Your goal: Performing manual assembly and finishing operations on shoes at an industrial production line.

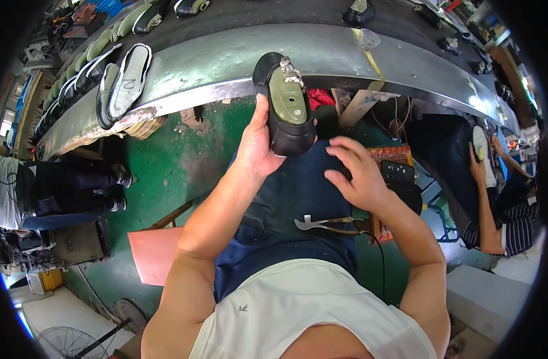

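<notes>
My left hand (257,146) is wrapped around the heel end of a black shoe upper on a green last (287,99), held toe away from me at the bench's near edge. Laces cross loosely near its far end, and the last's top shows a hole. To the right of the shoe, my right hand (360,176) hovers over my lap with fingers apart and nothing in them. On my lap below that hand rest pincers (329,225) with a curved metal head.
A metal-edged bench (208,63) curves across the front. White soles (129,81) lean at its left, beside a row of shoes on green lasts (100,45). A phone (397,172) lies right of me. Co-workers sit right (516,224) and stand left (58,188).
</notes>
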A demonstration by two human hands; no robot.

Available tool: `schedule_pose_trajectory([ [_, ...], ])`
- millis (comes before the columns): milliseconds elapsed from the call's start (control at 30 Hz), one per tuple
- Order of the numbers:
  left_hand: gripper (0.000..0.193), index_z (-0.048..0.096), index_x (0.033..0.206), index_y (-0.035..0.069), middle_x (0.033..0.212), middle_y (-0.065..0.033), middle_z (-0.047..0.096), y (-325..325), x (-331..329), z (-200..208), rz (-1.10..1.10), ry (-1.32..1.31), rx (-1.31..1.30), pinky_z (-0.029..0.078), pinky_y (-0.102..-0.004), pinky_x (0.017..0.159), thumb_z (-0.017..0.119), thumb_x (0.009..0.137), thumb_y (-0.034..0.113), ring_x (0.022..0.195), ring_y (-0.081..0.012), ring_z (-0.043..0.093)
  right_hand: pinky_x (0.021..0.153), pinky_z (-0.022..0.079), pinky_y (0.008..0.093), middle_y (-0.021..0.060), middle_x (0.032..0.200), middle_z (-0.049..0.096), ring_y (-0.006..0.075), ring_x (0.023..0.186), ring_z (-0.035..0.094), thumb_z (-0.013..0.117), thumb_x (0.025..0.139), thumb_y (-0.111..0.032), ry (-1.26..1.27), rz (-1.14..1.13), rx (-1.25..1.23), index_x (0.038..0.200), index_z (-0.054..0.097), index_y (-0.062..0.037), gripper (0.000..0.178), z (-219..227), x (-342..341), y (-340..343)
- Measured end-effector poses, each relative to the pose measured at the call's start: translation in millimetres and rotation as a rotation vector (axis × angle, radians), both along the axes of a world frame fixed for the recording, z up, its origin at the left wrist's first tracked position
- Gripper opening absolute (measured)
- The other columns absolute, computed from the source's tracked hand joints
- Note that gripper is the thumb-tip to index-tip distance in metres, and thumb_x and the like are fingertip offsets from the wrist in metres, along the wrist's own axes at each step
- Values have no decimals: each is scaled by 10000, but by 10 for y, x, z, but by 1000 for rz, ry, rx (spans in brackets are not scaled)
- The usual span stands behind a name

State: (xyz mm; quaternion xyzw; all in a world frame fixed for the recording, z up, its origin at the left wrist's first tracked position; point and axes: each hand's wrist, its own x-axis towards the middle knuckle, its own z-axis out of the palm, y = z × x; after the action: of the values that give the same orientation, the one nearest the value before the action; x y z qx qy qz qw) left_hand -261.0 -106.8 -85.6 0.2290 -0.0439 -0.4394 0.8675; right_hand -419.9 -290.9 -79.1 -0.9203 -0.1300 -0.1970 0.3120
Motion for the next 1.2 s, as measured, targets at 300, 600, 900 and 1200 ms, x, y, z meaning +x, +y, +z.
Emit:
schedule_pose_trajectory([
  [300, 651, 461, 1449, 77, 1438, -104, 549, 74, -80, -20, -19, -97, 269, 481, -461, 1036, 364, 1051, 584, 1295, -253, 547, 1160, 336, 403, 207, 1518, 402, 305, 1417, 406, 844, 751, -218, 51, 100, 596, 1550, 261, 14, 1015, 221, 902, 325],
  [600, 204, 623, 1011, 130, 1032, -73, 697, 2486, 2001, -2067, 690, 287, 431, 520, -529, 881, 496, 1018, 290, 952, -277, 652, 869, 567, 594, 170, 1399, 573, 399, 1230, 592, 555, 922, -287, 201, -68, 1782, 1445, 469, -38, 585, 549, 1705, -479],
  [900, 553, 471, 1466, 72, 1448, -122, 550, 2368, 3334, -1806, 604, 81, 210, 458, -472, 1093, 459, 1027, 408, 1294, -305, 550, 1045, 440, 385, 214, 1375, 551, 343, 1224, 581, 751, 871, -308, -276, -725, 234, 1443, 439, 48, 742, -1, 4204, -1672],
  [1200, 539, 493, 1444, 66, 1423, -124, 569, 2618, 3391, -1996, 418, 57, 282, 470, -465, 1076, 484, 1016, 393, 1270, -301, 566, 1204, 264, 485, 420, 1545, 168, 538, 1447, 234, 719, 904, -433, -72, -789, -109, 1520, 191, 99, 970, -714, 4606, -2226],
])
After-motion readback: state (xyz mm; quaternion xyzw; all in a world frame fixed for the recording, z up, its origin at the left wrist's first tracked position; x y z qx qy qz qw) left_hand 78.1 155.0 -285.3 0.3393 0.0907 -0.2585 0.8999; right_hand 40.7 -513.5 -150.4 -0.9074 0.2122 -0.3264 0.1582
